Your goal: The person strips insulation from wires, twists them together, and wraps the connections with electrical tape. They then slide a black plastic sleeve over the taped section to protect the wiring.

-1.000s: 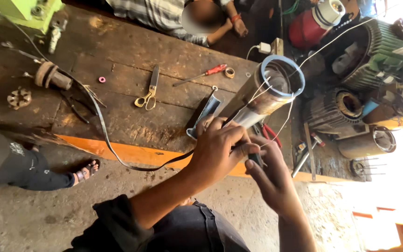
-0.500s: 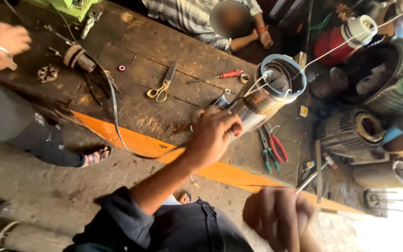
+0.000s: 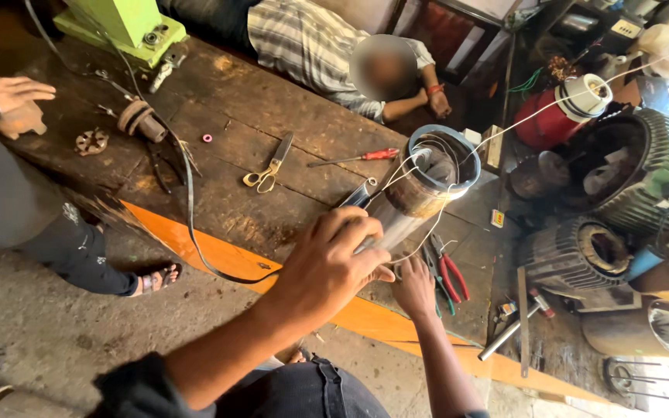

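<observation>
The steel motor cylinder (image 3: 420, 193) is gripped at its near end by the left hand (image 3: 327, 267), fingers wrapped over it. The right hand (image 3: 414, 286), away from the bench half a second ago, is now brought back just beneath that grip, fingers curled near the white winding wire (image 3: 427, 232); whether anything is pinched cannot be told. Red pliers (image 3: 451, 275) lie just beside it.

Single view, camera on my head. It looks steeply down and forward over my forearms, tilted, close above my left hand (image 3: 327, 267) and right hand (image 3: 414, 288). The table (image 3: 257, 131) runs diagonally across the frame; floor below, motor housings (image 3: 582, 251) at right. No second view to share.
</observation>
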